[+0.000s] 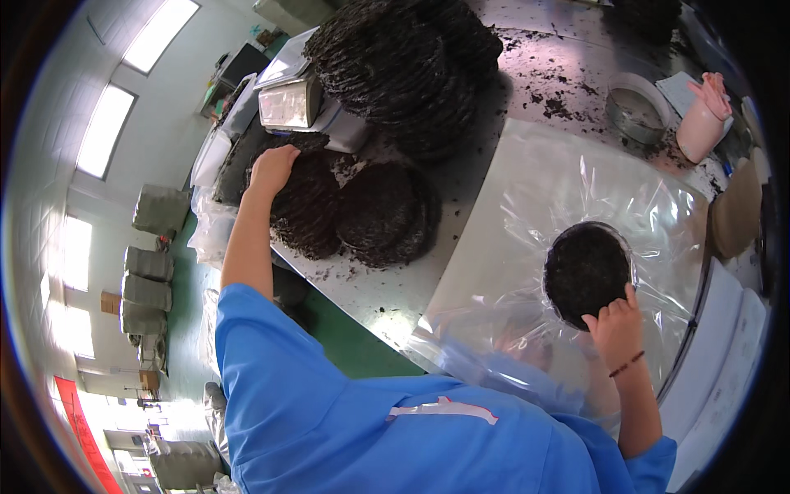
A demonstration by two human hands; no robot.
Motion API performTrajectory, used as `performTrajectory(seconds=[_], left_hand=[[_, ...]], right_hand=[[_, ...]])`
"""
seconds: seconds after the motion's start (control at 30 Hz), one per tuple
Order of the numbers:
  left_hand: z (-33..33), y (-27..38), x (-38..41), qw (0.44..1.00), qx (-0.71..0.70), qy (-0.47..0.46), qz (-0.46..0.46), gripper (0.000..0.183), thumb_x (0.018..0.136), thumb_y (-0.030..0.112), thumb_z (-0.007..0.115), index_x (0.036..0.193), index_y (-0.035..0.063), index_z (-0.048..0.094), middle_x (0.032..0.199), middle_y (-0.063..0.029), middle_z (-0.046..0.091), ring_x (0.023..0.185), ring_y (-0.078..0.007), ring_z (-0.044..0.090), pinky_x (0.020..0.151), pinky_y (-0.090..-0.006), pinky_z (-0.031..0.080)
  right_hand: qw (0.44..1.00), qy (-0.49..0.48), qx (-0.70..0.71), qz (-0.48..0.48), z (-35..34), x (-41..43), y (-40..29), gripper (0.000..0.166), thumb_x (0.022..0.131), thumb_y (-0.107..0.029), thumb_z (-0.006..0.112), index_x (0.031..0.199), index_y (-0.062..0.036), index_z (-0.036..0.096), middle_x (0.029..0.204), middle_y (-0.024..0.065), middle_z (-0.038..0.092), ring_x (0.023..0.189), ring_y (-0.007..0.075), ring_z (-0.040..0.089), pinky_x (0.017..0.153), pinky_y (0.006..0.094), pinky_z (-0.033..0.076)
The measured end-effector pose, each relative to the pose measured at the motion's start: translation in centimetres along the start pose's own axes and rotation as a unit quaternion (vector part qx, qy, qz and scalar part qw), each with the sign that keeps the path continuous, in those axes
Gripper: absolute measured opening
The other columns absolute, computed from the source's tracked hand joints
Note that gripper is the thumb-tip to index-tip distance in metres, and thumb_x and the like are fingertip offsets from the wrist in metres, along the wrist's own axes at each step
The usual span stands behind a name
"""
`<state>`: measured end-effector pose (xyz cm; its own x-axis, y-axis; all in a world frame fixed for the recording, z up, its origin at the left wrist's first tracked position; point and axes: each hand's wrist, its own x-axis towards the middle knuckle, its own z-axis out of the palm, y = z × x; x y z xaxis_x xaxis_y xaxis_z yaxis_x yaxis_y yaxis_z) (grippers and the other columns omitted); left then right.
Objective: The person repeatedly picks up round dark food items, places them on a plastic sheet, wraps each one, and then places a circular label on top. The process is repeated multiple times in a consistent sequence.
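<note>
My left hand (274,168) reaches to the far-left side of the table, its fingers bent against a pile of dark, round, fibrous cakes (305,213) that look like dried seaweed. Whether it pinches any of the material is hidden. Beside that pile leans a shorter stack of the same cakes (382,213). On my right, a dark round cake (586,275) sits inside a ring-shaped rim on a large clear plastic sheet (494,247), which is creased around it. My right hand (617,324) touches the near right rim with thumb and forefinger spread, the other fingers curled.
A tall stack of dark cakes (407,68) stands at the back beside a small scale (287,105). At the far right are an empty metal ring (636,111) and a pink bottle (700,133) with a glove on top. Dark crumbs (558,108) litter the metal table.
</note>
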<state>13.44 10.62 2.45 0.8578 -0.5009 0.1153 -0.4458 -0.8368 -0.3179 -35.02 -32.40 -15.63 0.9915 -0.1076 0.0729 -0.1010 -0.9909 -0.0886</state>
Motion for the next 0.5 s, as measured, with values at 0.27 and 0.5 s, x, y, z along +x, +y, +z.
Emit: performTrajectory(seconds=[0.27, 0.5], left_hand=[[-2.5, -7.6, -2.0, 0.826, 0.004, 0.511, -0.236, 0.029, 0.101, 0.021, 0.044, 0.1, -0.0004, 0.064, 0.085, -0.0219, 0.065, 0.082, -0.0413, 0.064, 0.073, -0.0477, 0.05], [-8.8, 20.8, -9.2, 0.777, -0.447, 0.438, -0.073, 0.029, 0.104, 0.017, 0.046, 0.114, -0.0023, 0.065, 0.103, -0.0103, 0.07, 0.087, -0.0162, 0.063, 0.079, -0.0284, 0.05]], right_hand=[[0.985, 0.067, 0.155, -0.03, -0.4, -1.1, -2.1, 0.032, 0.082, -0.033, 0.07, 0.073, -0.0049, 0.057, 0.066, 0.0134, 0.058, 0.07, 0.0307, 0.059, 0.095, 0.0466, 0.043], [0.909, 0.253, 0.32, 0.079, -5.2, 2.5, 1.9, 0.033, 0.088, -0.023, 0.066, 0.114, -0.0015, 0.062, 0.106, 0.017, 0.065, 0.099, 0.036, 0.061, 0.087, 0.0418, 0.047]])
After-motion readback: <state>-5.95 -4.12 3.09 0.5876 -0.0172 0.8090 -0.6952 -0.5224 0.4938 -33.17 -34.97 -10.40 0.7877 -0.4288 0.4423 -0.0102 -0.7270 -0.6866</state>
